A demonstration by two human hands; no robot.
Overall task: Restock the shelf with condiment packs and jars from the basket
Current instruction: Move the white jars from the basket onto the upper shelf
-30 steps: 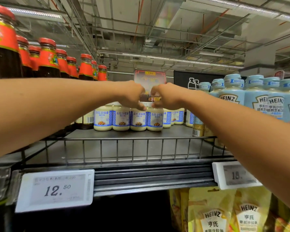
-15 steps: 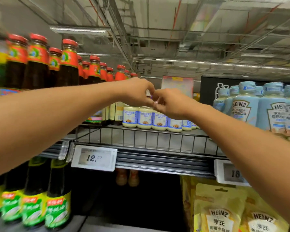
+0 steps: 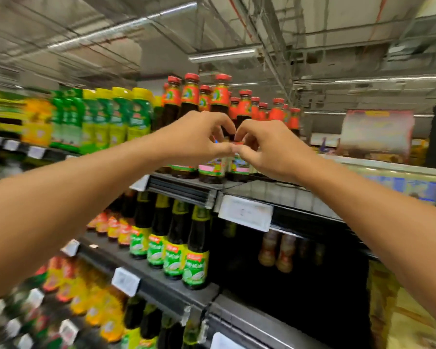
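Both my arms reach out at top-shelf height. My left hand (image 3: 196,139) and my right hand (image 3: 269,152) meet in front of the red-capped dark sauce bottles (image 3: 191,102), thumb tips touching each other. The fingers of both hands are curled in a pinch, and I see nothing held between them. Below my right hand runs the wire-fronted top shelf (image 3: 262,195). The basket, the condiment packs and the white jars are out of view. The picture is blurred by motion.
A white price tag (image 3: 244,212) hangs on the shelf edge. Yellow-and-green bottles (image 3: 118,117) stand at upper left. Dark bottles with green labels (image 3: 176,253) fill the shelf below, small brown jars (image 3: 277,250) sit deeper right, and yellow packs (image 3: 398,311) hang at lower right.
The view has swung left, so the white jars and pale blue bottles are gone from sight. My hands came away from the white jars, still together, and now sit before the red-capped bottles.
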